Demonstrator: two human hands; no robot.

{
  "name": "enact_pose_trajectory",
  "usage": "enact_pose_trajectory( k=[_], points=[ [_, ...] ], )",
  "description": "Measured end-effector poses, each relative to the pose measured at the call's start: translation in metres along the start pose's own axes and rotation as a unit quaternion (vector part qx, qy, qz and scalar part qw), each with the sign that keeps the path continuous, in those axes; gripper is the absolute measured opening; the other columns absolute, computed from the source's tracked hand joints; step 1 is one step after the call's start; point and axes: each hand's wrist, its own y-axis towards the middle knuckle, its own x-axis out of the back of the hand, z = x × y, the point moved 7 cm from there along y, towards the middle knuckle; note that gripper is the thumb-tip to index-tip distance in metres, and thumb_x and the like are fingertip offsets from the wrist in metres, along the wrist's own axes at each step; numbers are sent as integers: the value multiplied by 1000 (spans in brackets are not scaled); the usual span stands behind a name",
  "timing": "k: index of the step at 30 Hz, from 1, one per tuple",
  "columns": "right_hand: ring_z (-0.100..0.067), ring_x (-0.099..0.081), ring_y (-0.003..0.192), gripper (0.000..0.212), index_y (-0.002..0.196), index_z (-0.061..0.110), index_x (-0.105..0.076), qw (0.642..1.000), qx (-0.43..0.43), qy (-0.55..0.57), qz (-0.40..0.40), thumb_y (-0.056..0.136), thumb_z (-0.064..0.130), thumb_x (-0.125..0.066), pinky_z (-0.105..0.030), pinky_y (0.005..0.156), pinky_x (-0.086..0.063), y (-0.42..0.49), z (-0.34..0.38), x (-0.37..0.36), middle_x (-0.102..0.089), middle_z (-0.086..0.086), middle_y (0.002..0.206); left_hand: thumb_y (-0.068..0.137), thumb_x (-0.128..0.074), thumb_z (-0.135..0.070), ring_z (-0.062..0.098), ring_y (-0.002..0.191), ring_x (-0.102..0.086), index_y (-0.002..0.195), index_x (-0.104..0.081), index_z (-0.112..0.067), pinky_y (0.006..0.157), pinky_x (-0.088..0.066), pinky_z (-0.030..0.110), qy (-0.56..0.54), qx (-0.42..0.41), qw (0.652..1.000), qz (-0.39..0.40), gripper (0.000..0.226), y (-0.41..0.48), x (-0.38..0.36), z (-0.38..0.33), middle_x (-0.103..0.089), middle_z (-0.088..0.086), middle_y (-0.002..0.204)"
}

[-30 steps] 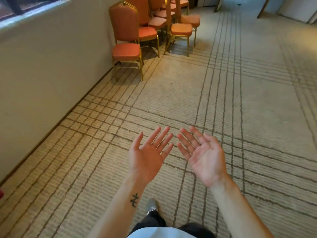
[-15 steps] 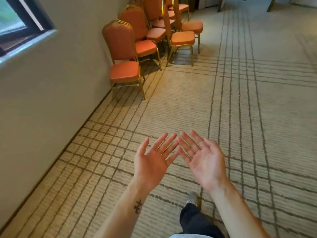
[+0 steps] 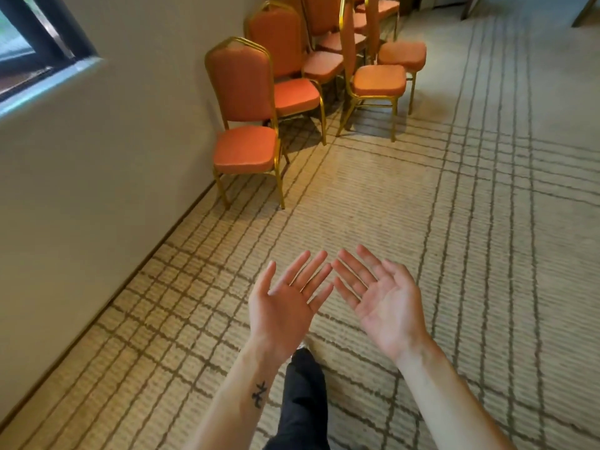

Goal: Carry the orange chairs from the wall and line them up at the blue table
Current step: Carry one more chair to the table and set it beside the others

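Note:
Several orange chairs with gold frames stand in a cluster by the cream wall at the top of the head view. The nearest chair (image 3: 243,147) faces me with its back to the rest; a second one (image 3: 293,95) stands right behind it, and a third (image 3: 376,81) is turned sideways to the right. My left hand (image 3: 284,303) and my right hand (image 3: 381,298) are held out palm-up over the carpet, fingers straight, holding nothing, well short of the nearest chair. The blue table is not in view.
The cream wall (image 3: 107,151) runs along the left with a dark window frame (image 3: 42,43) at the top left. Striped beige carpet (image 3: 470,206) spreads to the right. My dark trouser leg (image 3: 303,397) steps forward below my hands.
I have walked closer to the chairs; they appear larger and lower in view. My hands stay palm-up and empty, and the window has come further into view.

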Motion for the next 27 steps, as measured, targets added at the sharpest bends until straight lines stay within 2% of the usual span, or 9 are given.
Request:
enact_pose_trajectory(
  k=[6, 10, 14, 21, 27],
  points=[
    [-33, -61, 127, 48, 141, 8, -52, 1000, -5, -2, -22, 103, 33, -38, -49, 109, -43, 148, 36, -54, -62, -20, 137, 103, -40, -48, 38, 134, -56, 147, -49, -4, 121, -31, 53, 1, 0, 1000, -2, 62, 131, -18, -83, -59, 21, 143],
    [-34, -59, 128, 48, 142, 7, -51, 1000, 4, -16, -15, 103, 32, -38, -52, 115, -37, 228, 63, -107, -64, -20, 135, 103, -40, -49, 37, 135, -55, 148, -48, -5, 121, -31, 52, 11, -3, 1000, 5, 63, 211, -48, -140, -58, 21, 144],
    [-34, -59, 128, 49, 142, 7, -51, 1000, 19, -16, -15, 103, 33, -39, -51, 115, -38, 288, 92, -142, -64, -19, 135, 104, -40, -50, 37, 137, -53, 149, -46, -6, 121, -31, 52, 28, -2, 999, 24, 63, 282, -83, -187, -57, 19, 146],
    [-34, -61, 126, 47, 141, 8, -52, 999, 21, -15, -31, 104, 33, -38, -51, 113, -39, 411, 150, -156, -64, -19, 134, 104, -38, -50, 37, 137, -53, 149, -47, -7, 119, -32, 51, 17, -18, 1000, 3, 63, 405, -113, -231, -57, 17, 147],
    [-34, -62, 125, 48, 142, 8, -51, 1000, -18, -13, -9, 104, 33, -37, -51, 114, -39, 545, 205, -173, -65, -19, 133, 104, -37, -50, 36, 136, -54, 149, -47, -8, 120, -31, 52, 22, -32, 999, -13, 63, 523, -158, -256, -57, 17, 147]
  ],
)
